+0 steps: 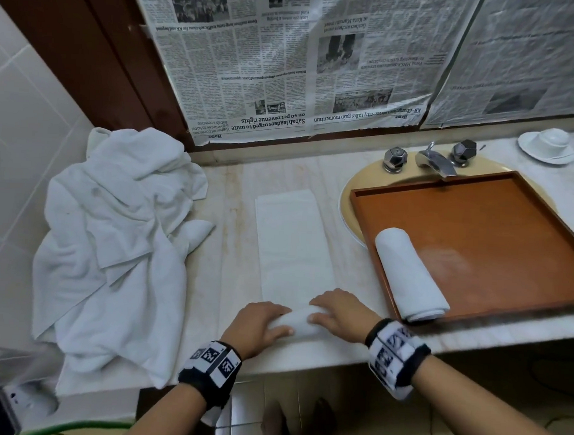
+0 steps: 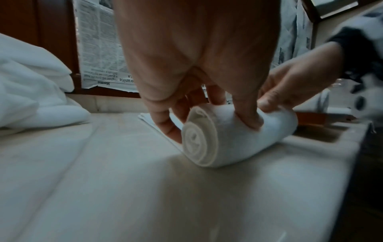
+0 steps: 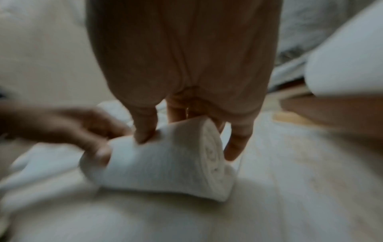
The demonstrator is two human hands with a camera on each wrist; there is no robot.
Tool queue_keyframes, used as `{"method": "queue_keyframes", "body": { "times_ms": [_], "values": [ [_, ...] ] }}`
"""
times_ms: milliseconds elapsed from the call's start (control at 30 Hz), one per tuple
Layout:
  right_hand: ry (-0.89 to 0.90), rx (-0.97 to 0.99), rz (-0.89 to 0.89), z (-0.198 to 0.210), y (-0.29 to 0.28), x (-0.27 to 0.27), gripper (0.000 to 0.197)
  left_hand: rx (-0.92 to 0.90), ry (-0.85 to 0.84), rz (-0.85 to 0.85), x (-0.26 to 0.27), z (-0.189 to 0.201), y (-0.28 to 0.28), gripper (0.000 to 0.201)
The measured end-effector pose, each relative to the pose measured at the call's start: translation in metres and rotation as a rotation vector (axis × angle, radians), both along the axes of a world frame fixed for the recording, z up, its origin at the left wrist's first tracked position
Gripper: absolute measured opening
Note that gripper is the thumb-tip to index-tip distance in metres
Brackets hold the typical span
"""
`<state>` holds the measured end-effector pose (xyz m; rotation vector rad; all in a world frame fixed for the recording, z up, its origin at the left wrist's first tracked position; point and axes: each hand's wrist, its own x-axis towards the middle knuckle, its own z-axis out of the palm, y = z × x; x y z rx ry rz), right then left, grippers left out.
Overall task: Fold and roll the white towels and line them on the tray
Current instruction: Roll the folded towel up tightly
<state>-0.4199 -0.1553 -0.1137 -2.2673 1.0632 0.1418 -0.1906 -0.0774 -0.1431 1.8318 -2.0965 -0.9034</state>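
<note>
**Rolling the second towel away from you**

You are curling both hands, left hand (image 1: pixel 261 324) and right hand (image 1: pixel 337 313), over the started roll (image 2: pixel 238 137), its long axis running hand to hand. The folded strip (image 1: pixel 294 240) is stretching straight ahead of your fingertips. A finished roll (image 1: pixel 409 275) is lying on the tray (image 1: pixel 509 227), beyond your right hand. The newspaper (image 1: pixel 273 121) is reading "Sabah leaders urged to unite".

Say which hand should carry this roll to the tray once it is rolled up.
Probably the right hand: it grips the half-rolled towel on the side nearer the tray, where one rolled towel already lies. The left hand would have to cross over.
</note>
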Motion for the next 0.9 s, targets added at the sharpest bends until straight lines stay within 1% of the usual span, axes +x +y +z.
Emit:
{"method": "queue_keyframes", "body": {
  "times_ms": [33, 67, 100, 133, 200, 233, 267, 300, 367, 433, 500, 533, 567, 633, 667, 733, 767, 800, 833, 900],
  "values": [
    [0.042, -0.191, 0.037, -0.005, 0.011, -0.002, 0.043, 0.031, 0.006, -0.008, -0.001, 0.003, -0.001, 0.044],
    [0.079, -0.315, 0.066, -0.01, 0.023, -0.003, 0.047, 0.054, 0.01, -0.014, -0.002, 0.005, -0.002, 0.043],
    [0.117, -0.358, 0.088, -0.014, 0.034, -0.004, 0.054, 0.086, 0.03, -0.004, -0.002, 0.006, -0.003, 0.043],
    [0.134, -0.372, 0.091, -0.02, 0.041, -0.004, 0.062, 0.118, 0.066, 0.022, -0.003, 0.005, -0.002, 0.043],
    [0.128, -0.314, 0.091, -0.03, 0.041, -0.006, 0.076, 0.161, 0.133, 0.09, -0.005, 0.001, 0.001, 0.043],
    [0.121, -0.244, 0.08, -0.03, 0.036, -0.006, 0.082, 0.144, 0.134, 0.107, -0.006, -0.001, 0.002, 0.047],
    [0.118, -0.167, 0.057, -0.027, 0.029, -0.005, 0.086, 0.093, 0.1, 0.1, -0.009, -0.003, 0.004, 0.052],
    [0.11, -0.099, 0.029, -0.023, 0.023, -0.003, 0.084, 0.028, 0.039, 0.088, -0.012, -0.005, 0.007, 0.06],
    [0.127, 0.025, 0.004, -0.014, 0.011, 0.003, 0.068, -0.082, -0.091, 0.07, -0.019, -0.003, 0.011, 0.069],
    [0.151, 0.13, -0.01, -0.011, 0.001, 0.007, 0.063, -0.127, -0.146, 0.03, -0.025, -0.006, 0.018, 0.071],
    [0.12, 0.191, -0.049, -0.009, -0.004, 0.008, 0.06, -0.158, -0.157, -0.004, -0.027, -0.016, 0.026, 0.07],
    [0.1, 0.172, -0.067, -0.009, -0.004, 0.008, 0.058, -0.165, -0.145, 0.01, -0.025, -0.021, 0.029, 0.069],
    [0.089, 0.102, -0.076, -0.011, -0.001, 0.007, 0.057, -0.152, -0.118, 0.04, -0.023, -0.025, 0.028, 0.067],
    [0.062, -0.208, -0.047, -0.015, 0.012, 0.002, 0.056, -0.086, -0.037, 0.095, -0.019, -0.022, 0.022, 0.068],
    [0.069, -0.331, 0.003, -0.019, 0.02, 0.0, 0.057, -0.035, 0.029, 0.122, -0.018, -0.017, 0.017, 0.068],
    [0.078, -0.456, 0.088, -0.028, 0.029, -0.003, 0.059, 0.057, 0.148, 0.163, -0.015, -0.005, 0.007, 0.067],
    [0.079, -0.447, 0.108, -0.032, 0.029, -0.003, 0.057, 0.09, 0.159, 0.154, -0.014, -0.002, 0.003, 0.067],
    [0.075, -0.392, 0.104, -0.031, 0.025, -0.001, 0.056, 0.105, 0.129, 0.127, -0.012, 0.0, 0.001, 0.068],
    [0.074, -0.318, 0.1, -0.029, 0.019, 0.002, 0.054, 0.1, 0.065, 0.097, -0.012, 0.002, -0.001, 0.07],
    [0.061, -0.157, 0.065, -0.021, 0.006, 0.008, 0.052, 0.016, -0.141, 0.062, -0.013, 0.003, 0.003, 0.077]
  ]
}}
